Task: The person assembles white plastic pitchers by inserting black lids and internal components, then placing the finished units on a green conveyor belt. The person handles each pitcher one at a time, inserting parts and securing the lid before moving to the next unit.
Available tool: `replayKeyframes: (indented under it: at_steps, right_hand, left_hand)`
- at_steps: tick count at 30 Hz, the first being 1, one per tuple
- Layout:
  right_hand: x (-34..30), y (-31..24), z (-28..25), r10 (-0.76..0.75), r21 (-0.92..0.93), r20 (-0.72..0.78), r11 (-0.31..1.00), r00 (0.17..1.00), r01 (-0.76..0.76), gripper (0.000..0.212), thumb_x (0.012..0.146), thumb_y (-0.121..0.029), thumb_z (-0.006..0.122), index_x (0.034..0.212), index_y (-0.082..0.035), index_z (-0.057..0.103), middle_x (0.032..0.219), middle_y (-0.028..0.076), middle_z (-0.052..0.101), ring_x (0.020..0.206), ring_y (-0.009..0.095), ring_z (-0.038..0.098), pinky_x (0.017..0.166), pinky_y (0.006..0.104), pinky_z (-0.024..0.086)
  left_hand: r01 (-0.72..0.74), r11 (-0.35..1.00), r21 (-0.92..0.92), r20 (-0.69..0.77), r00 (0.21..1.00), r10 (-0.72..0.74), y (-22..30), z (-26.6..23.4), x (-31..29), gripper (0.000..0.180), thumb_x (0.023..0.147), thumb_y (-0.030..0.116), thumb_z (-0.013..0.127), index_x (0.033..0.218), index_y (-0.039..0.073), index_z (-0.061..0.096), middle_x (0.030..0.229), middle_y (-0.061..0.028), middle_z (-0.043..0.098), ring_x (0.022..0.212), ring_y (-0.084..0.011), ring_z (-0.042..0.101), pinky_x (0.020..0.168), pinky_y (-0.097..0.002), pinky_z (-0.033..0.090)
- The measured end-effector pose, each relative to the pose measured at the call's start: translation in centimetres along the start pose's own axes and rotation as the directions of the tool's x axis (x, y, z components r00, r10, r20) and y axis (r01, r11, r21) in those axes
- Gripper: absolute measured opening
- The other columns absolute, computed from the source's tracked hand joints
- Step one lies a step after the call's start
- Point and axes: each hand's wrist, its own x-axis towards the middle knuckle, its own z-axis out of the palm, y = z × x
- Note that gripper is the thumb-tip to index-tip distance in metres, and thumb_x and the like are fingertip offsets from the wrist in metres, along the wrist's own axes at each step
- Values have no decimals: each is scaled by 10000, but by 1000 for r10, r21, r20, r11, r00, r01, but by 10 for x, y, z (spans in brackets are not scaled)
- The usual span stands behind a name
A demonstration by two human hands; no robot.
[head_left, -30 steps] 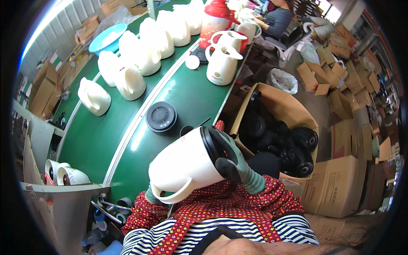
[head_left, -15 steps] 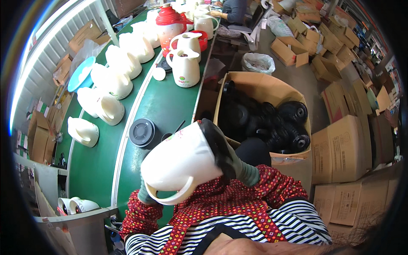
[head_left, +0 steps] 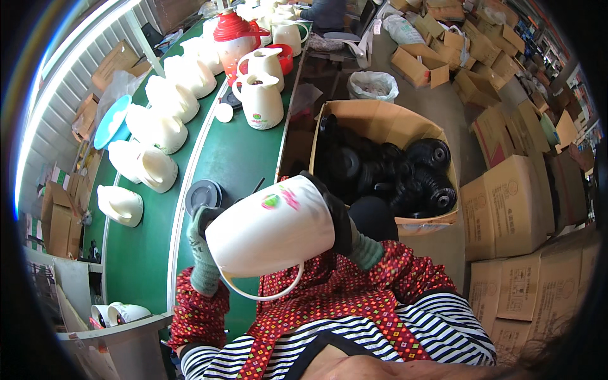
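Observation:
Tipped on its side in front of my chest is a white jug-shaped vacuum flask (head_left: 275, 221) with a pink and green print, its looped handle toward me. Around its left end my left hand (head_left: 204, 244), in a grey-green and black work glove, is closed. My right hand (head_left: 345, 225), gloved alike, grips the other end; the flask hides some of its fingers. Just beyond the left hand, a round dark grey lid (head_left: 204, 195) lies on the green table (head_left: 237, 161). Farther up stand two cream flasks, the nearer one (head_left: 261, 104) open at the top.
Rows of white flask shells (head_left: 157, 168) line the table's left side. A red flask (head_left: 234, 38) stands at the back. To the right, a carton (head_left: 380, 114) holds black round parts (head_left: 411, 171). Stacked cartons (head_left: 506, 202) fill the far right. A grey bin (head_left: 126, 335) stands lower left.
The flask has rolled in my hands: its print now faces up and its handle has swung lower. My left hand has come into view at its left end.

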Motion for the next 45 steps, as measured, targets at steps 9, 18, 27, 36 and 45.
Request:
replayKeyframes:
  at_steps: [9, 18, 27, 36, 45]
  right_hand:
    - [-10, -15, 23, 50, -200, 47, 979, 998, -40, 798, 1099, -543, 460, 1673, -41, 223, 1747, 140, 186, 1609, 271, 204, 1286, 392, 211]
    - [3, -74, 41, -9, -746, 636, 251, 772, 617, 887, 864, -555, 769, 1575, -117, 469, 1673, 325, 219, 1540, 536, 211, 1244, 613, 188]
    - [-30, 38, -16, -62, 76, -69, 995, 996, 67, 521, 1134, -259, 445, 1607, -68, 342, 1575, 93, 476, 1411, 224, 509, 1173, 398, 440]
    - [-35, -28, -2, -149, -727, 246, 625, 958, 284, 814, 942, -328, 774, 1595, -34, 387, 1650, 163, 369, 1499, 283, 404, 1238, 423, 336]
    - [-47, -80, 44, 129, -922, 385, 103, 914, 374, 885, 743, -533, 891, 1480, -154, 577, 1611, 298, 327, 1460, 502, 358, 1212, 575, 306]
  left_hand:
    - [-46, 989, 141, 5, 999, 46, -24, -5, -24, 332, 793, 134, 790, 1086, 29, 672, 1046, -121, 650, 941, -290, 668, 786, -416, 540]
    - [566, 543, -621, 496, 820, -287, -92, 50, -49, 455, 972, 156, 662, 1387, 19, 535, 1346, -149, 601, 1218, -278, 605, 1007, -431, 505]
    - [203, 949, 242, 83, 970, -229, -78, -21, -2, 255, 916, 112, 766, 1137, 8, 693, 1029, -83, 746, 880, -138, 689, 765, -332, 580]
    - [-280, 283, 917, 323, 939, -120, 61, 55, 11, 562, 752, 291, 811, 1193, 24, 588, 1100, -263, 600, 922, -457, 663, 811, -515, 564]
    - [-545, 687, 482, 690, 719, 87, 83, 39, -14, 885, 668, 217, 929, 1459, 141, 539, 1642, -356, 238, 1527, -563, 240, 1227, -601, 292]
